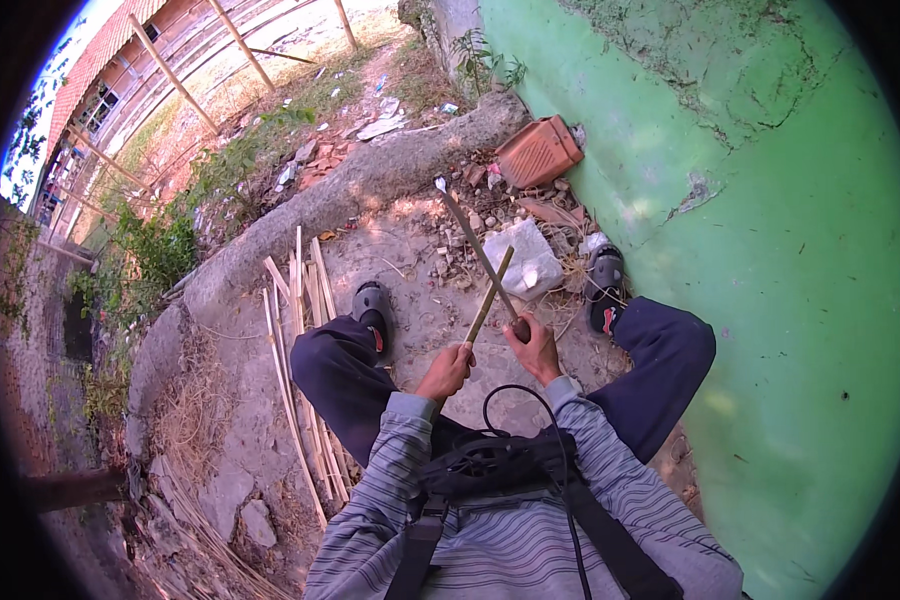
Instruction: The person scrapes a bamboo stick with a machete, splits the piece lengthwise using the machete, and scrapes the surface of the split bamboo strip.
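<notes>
My left hand (446,371) is closed round the lower end of a short greenish-yellow bamboo strip (484,306), which slants up and to the right. In my right hand (536,350) is the dark handle of a long knife (467,229), its narrow grey blade pointing up and to the left. Blade and strip cross in front of my hands; whether they touch I cannot tell. Beside my left leg lies a bundle of pale split bamboo strips (320,440) on the ground.
A green plastered wall (800,300) rises close on my right. Ahead lie a white plastic-wrapped bundle (523,260), rubble and an orange-brown plastic container (539,152). A low rough concrete ridge (370,172) curves from ahead round to the left, with plants (160,245) beyond it.
</notes>
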Motion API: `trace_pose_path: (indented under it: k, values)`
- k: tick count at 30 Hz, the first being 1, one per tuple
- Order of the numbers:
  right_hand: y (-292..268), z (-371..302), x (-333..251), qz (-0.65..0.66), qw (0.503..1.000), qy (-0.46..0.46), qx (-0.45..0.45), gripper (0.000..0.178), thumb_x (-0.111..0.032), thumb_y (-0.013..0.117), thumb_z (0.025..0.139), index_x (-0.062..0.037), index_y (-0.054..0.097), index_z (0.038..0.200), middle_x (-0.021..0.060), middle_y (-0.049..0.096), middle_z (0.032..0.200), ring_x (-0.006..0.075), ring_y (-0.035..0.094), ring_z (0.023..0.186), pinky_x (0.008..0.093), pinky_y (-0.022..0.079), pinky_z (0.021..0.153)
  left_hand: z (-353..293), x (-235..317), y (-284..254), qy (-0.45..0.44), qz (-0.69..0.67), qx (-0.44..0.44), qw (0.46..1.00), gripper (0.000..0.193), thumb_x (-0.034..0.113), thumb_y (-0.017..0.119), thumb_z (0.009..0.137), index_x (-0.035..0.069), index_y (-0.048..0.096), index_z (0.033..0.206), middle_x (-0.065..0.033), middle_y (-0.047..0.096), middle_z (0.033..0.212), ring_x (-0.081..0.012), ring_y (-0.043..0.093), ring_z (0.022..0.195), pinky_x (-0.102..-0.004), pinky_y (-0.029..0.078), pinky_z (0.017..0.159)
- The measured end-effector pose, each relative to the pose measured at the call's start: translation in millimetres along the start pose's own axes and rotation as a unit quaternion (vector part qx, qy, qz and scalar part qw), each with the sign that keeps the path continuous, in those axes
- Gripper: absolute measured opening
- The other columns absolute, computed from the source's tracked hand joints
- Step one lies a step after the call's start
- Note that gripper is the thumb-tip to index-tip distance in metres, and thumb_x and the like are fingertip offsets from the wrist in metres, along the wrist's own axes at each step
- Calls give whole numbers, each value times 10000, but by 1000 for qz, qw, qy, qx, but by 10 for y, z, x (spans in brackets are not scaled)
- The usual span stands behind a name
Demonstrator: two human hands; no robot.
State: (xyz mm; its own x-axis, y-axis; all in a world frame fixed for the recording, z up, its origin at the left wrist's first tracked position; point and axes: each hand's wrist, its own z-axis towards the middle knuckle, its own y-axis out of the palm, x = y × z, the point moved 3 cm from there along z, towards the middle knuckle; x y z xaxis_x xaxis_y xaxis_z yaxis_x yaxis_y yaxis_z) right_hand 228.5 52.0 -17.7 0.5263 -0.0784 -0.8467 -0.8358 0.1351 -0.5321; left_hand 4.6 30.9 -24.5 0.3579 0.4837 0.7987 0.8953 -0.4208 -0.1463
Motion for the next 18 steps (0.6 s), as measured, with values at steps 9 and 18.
trace_pose_path:
  k: [9, 18]
  values:
    - [288, -308, 3, -113, 984, -29, -135, 334, -366, 759, 823, -120, 699, 1041, 165, 706, 785, 402, 706, 778, 503, 550, 695, 45, -145, 77, 159, 209, 132, 956, 407, 315, 471, 1074, -35, 618, 926, -327, 639, 784, -524, 634, 746, -593, 468, 680]
    - [375, -273, 103, -138, 984, 11, -113, 291, -322, 753, 795, -126, 763, 1010, 167, 720, 814, 397, 709, 802, 490, 564, 721, -41, -115, 132, 155, 224, 135, 953, 425, 311, 453, 1074, -58, 622, 947, -340, 642, 843, -539, 625, 852, -592, 457, 728]
